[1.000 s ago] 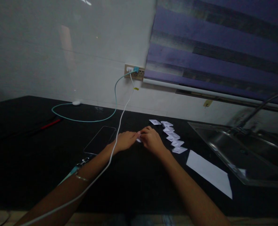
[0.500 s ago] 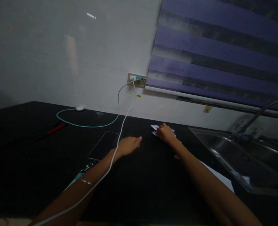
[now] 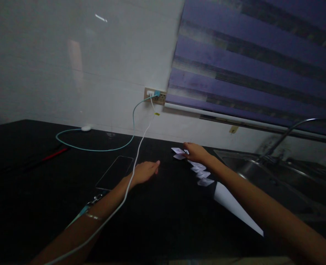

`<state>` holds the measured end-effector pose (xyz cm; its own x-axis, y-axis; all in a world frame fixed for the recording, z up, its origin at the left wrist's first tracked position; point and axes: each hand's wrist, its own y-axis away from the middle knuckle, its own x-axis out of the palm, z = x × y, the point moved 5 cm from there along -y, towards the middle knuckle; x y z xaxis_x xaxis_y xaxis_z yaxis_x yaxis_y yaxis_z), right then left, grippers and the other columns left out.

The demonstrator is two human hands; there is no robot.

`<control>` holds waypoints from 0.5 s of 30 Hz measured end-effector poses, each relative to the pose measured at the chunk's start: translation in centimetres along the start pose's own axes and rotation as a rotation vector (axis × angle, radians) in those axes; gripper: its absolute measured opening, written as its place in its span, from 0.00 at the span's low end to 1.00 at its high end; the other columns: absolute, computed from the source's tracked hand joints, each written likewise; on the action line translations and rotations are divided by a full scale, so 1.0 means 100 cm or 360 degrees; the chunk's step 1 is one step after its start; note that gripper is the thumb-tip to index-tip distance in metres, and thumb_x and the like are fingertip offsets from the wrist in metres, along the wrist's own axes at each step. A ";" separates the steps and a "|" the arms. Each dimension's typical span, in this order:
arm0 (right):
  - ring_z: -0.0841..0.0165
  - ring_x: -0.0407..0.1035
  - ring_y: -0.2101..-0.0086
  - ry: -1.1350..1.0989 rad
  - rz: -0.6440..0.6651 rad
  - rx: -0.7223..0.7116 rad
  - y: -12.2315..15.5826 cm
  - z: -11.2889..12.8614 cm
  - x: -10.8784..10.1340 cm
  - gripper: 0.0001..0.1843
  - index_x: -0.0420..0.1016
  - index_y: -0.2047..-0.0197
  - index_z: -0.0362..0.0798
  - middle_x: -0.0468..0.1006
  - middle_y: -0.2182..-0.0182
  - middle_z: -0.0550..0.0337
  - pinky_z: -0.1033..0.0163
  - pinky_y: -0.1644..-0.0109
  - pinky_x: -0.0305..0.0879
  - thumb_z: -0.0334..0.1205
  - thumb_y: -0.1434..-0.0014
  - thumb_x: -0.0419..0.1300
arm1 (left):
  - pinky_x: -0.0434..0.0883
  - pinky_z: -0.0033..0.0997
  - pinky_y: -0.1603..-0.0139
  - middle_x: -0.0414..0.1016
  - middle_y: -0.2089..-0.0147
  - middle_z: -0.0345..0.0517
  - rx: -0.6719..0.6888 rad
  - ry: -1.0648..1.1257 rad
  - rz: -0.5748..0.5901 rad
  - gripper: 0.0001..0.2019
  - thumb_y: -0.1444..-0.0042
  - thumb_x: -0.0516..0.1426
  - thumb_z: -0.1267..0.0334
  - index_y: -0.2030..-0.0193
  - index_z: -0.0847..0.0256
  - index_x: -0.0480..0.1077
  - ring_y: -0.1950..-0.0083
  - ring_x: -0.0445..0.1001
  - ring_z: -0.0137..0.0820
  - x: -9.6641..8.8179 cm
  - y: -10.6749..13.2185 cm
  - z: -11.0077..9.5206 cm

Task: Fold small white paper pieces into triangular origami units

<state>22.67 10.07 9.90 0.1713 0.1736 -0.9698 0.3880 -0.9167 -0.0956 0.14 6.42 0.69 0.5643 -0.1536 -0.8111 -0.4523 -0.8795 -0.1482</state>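
Note:
My left hand (image 3: 145,171) lies flat on the black counter (image 3: 163,221), fingers stretched out, holding nothing. My right hand (image 3: 196,152) reaches toward the back of the counter and rests over the far end of a row of several small folded white paper pieces (image 3: 200,173). Its fingers curl down next to two paper pieces (image 3: 179,153); I cannot see whether they grip one. A white paper sheet (image 3: 236,209) lies under my right forearm.
A dark phone (image 3: 114,172) lies left of my left hand. A white cable (image 3: 135,165) and a teal cable (image 3: 96,149) run from the wall socket (image 3: 154,96). A steel sink (image 3: 279,176) with a tap (image 3: 290,134) is at right. A red pen (image 3: 54,154) lies far left.
Both hands were pinched together on a small paper piece. My right hand moved away to the far end of the paper row, and my left hand now lies flat alone.

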 end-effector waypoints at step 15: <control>0.59 0.71 0.49 -0.0343 0.0014 0.0177 0.261 -0.055 0.074 0.20 0.71 0.44 0.48 0.73 0.47 0.46 0.54 0.46 0.68 0.42 0.36 0.48 | 0.64 0.33 0.63 0.76 0.67 0.45 -0.0010 -0.0028 0.0009 0.33 0.37 0.33 0.41 0.69 0.57 0.72 0.63 0.74 0.37 0.004 -0.004 0.003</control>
<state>39.05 -10.64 1.49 -0.0276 0.0955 -0.9950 0.2830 -0.9539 -0.0994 0.34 6.81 0.30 0.5497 -0.1507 -0.8217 -0.4511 -0.8814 -0.1401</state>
